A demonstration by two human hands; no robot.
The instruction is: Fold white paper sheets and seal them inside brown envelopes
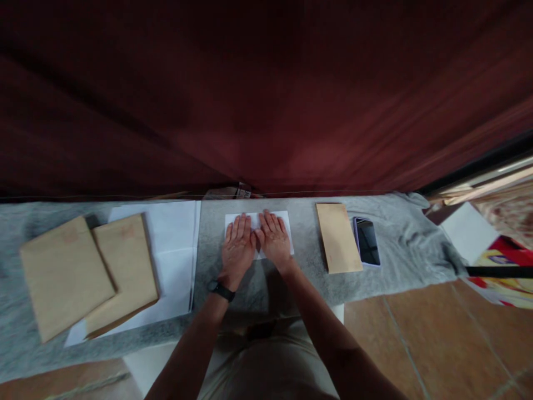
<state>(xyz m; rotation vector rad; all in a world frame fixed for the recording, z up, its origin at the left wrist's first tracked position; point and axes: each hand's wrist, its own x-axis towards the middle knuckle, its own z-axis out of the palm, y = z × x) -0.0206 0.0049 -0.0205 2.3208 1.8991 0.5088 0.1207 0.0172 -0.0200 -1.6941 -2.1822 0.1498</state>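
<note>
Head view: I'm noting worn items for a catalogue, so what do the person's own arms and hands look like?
The left hand and right hand are ungloved, and no sleeve shows on either forearm. The left wrist wears a black wristband, perhaps a watch; the right wrist shows nothing worn. Rings are too small to tell.

matt paper sheet [255,220]; glossy phone [367,241]; seemingly plush cloth [303,239].

Prob. a home rm: dk-red curtain [266,111], brown floor tiles [370,328], grey cloth [408,244] on worktop.
</note>
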